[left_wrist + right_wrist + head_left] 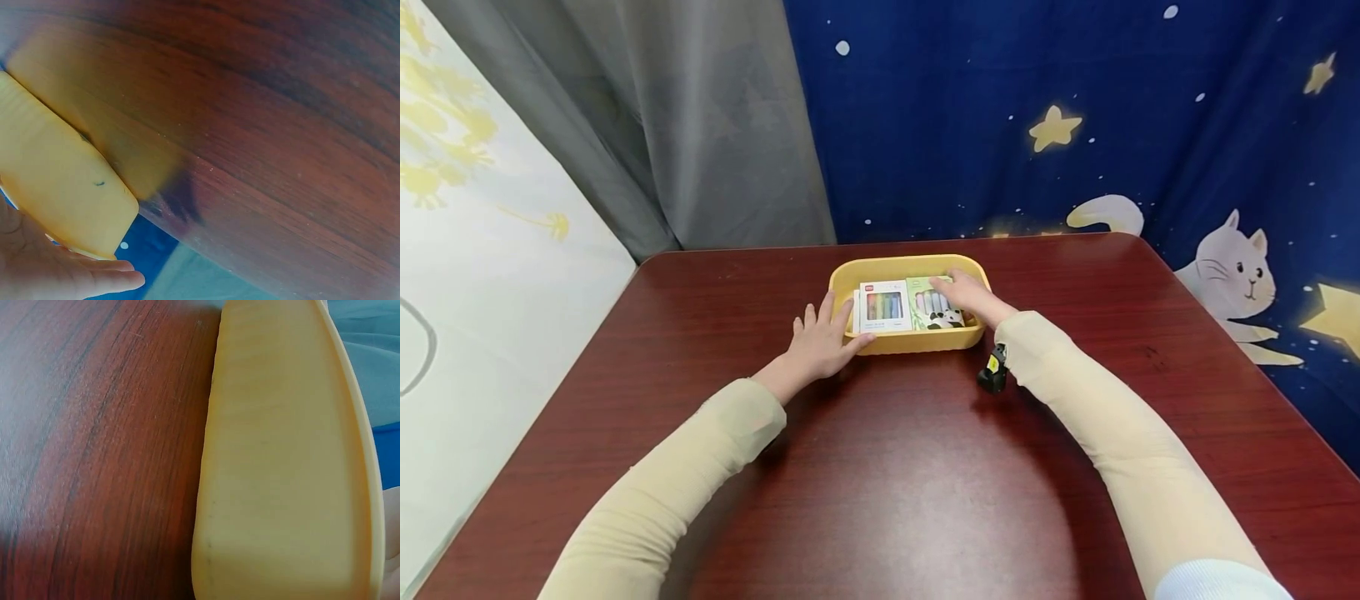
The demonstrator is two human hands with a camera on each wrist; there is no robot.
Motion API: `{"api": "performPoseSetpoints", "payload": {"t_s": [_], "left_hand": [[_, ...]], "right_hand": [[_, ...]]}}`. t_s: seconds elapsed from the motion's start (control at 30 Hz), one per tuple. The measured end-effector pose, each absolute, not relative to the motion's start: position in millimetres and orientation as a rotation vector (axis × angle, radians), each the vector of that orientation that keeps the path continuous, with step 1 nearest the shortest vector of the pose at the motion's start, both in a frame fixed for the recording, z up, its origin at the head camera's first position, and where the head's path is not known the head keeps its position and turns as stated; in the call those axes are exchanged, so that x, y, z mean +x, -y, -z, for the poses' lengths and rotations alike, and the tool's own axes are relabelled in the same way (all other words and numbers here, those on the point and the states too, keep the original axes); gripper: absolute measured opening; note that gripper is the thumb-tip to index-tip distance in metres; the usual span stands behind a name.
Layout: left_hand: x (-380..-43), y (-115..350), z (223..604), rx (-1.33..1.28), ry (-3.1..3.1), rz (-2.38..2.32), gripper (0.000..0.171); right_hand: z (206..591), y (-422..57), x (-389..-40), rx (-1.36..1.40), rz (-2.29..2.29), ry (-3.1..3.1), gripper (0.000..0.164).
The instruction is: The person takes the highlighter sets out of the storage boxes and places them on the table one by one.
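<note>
A yellow plastic basket (917, 342) stands toward the far side of the table. Inside lie a white box (885, 307) with a window showing a row of coloured sticks, and a green box (934, 308) with panda pictures and pale sticks. My left hand (820, 342) has its fingers spread at the basket's left front rim, thumb along the front. In the left wrist view the fingers (119, 280) lie beside the basket wall. My right hand (964, 293) reaches over the right rim, fingertips at the green box's upper right corner; I cannot tell whether they pinch it.
The dark red wooden table (880, 467) carries the basket. A small black device (993, 371) with a yellow label hangs by the right wrist. Behind the table hang a grey curtain (730, 125) and a blue star-patterned curtain (940, 125). A white wall panel (490, 275) stands at the left.
</note>
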State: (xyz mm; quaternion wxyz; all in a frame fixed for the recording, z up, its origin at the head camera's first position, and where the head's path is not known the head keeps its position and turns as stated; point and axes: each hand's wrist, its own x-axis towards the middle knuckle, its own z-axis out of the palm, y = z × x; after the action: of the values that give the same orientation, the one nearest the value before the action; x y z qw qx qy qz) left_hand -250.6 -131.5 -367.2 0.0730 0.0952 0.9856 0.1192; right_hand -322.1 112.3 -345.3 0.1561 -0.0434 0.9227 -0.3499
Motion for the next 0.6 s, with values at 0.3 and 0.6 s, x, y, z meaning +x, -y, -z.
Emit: {"api": "performPoseSetpoints", "payload": {"t_s": [0.3, 0.6], "left_hand": [[-251.5, 129.5, 365.8, 0.281, -2.954, -0.371, 0.081], [-250.7, 129.5, 363.8, 0.278, -2.949, -0.359, 0.081]], "right_hand": [[346.9, -112.4, -323.9, -0.059, 1.055, -2.617, 0.065], [341.3, -108.5, -322.3, 0.024, 1.211, -2.521, 0.058]]}}
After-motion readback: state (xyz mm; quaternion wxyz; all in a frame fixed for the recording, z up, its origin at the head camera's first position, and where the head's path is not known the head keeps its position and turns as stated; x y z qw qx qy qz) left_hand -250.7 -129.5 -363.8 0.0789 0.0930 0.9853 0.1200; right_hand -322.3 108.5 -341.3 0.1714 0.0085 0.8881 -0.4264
